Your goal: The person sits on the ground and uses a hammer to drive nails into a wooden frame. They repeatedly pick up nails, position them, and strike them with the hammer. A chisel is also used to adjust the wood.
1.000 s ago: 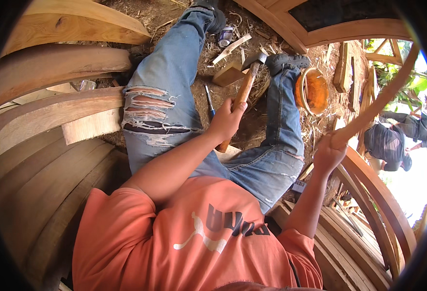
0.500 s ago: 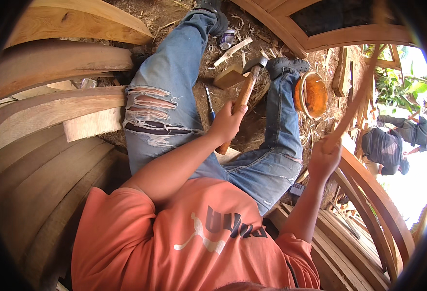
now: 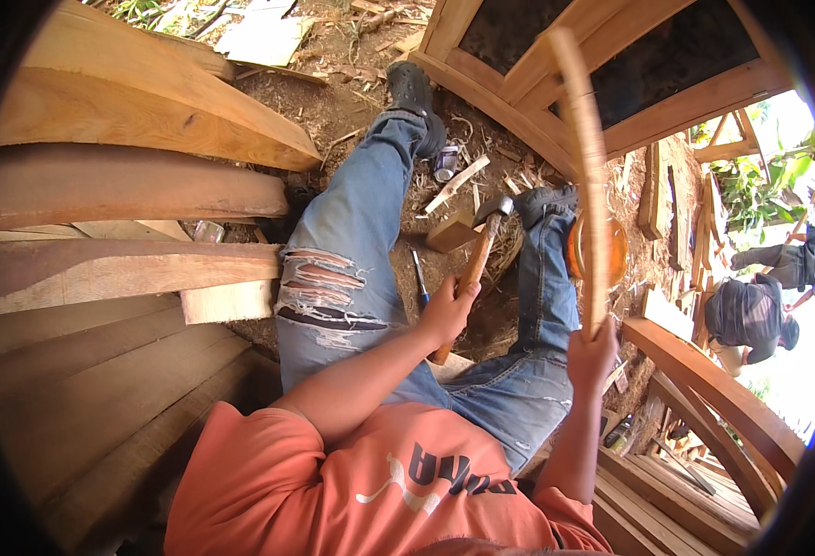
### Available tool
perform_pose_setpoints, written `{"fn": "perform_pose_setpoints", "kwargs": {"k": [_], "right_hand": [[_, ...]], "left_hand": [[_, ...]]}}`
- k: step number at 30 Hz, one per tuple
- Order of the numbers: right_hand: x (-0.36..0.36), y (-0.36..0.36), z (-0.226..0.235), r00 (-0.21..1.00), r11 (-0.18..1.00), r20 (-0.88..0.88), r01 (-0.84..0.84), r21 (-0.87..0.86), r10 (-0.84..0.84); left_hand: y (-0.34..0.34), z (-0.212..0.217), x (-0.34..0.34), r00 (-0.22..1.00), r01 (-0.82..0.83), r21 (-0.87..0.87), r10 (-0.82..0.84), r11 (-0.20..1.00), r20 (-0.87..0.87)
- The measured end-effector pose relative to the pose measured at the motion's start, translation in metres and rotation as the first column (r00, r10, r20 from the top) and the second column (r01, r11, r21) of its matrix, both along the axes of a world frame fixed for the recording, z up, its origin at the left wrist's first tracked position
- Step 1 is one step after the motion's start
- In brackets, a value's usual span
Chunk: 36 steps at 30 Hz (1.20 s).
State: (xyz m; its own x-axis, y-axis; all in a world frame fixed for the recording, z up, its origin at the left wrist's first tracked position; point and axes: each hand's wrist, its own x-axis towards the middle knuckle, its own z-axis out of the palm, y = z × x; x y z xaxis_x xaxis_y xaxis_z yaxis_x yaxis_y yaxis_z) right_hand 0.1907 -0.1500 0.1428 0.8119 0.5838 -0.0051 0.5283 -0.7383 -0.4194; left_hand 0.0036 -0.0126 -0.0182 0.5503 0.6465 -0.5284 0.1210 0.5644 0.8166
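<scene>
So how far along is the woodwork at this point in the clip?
Framed wooden panels already stand assembled ahead, and shavings litter the ground, so earlier cutting looks done. In hand: the left hand grips a wooden-handled hammer, head down near a small wood block, while the right hand holds a thin curved wooden strip upright. The strip looks unattached to anything, so fixing it seems left, and planks lie stacked at left.

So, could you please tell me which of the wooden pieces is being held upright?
The thin curved strip in the right hand; the broad planks on the left lie flat in a stack.
</scene>
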Motion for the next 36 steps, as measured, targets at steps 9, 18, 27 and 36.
{"fn": "perform_pose_setpoints", "kwargs": {"k": [9, 18, 27, 36], "right_hand": [[0.004, -0.022, -0.069, 0.986, 0.989, 0.127, -0.091, -0.114, 0.106], [-0.006, -0.004, 0.005, 0.992, 0.992, -0.033, -0.117, 0.038, 0.119], [0.017, -0.02, -0.094, 0.998, 0.961, -0.026, -0.057, -0.27, 0.052], [0.006, 0.013, 0.024, 0.997, 0.965, 0.034, -0.077, 0.249, 0.071]], "left_hand": [[-0.001, 0.005, 0.007, 0.999, -0.006, -0.04, 0.008, 0.999, 0.036], [0.002, 0.003, -0.001, 0.999, -0.012, -0.082, 0.016, 0.997, 0.048], [0.002, 0.005, 0.004, 0.998, -0.004, -0.065, 0.008, 0.998, 0.059], [0.005, 0.006, -0.004, 1.0, -0.028, -0.077, 0.028, 0.997, 0.004]]}}
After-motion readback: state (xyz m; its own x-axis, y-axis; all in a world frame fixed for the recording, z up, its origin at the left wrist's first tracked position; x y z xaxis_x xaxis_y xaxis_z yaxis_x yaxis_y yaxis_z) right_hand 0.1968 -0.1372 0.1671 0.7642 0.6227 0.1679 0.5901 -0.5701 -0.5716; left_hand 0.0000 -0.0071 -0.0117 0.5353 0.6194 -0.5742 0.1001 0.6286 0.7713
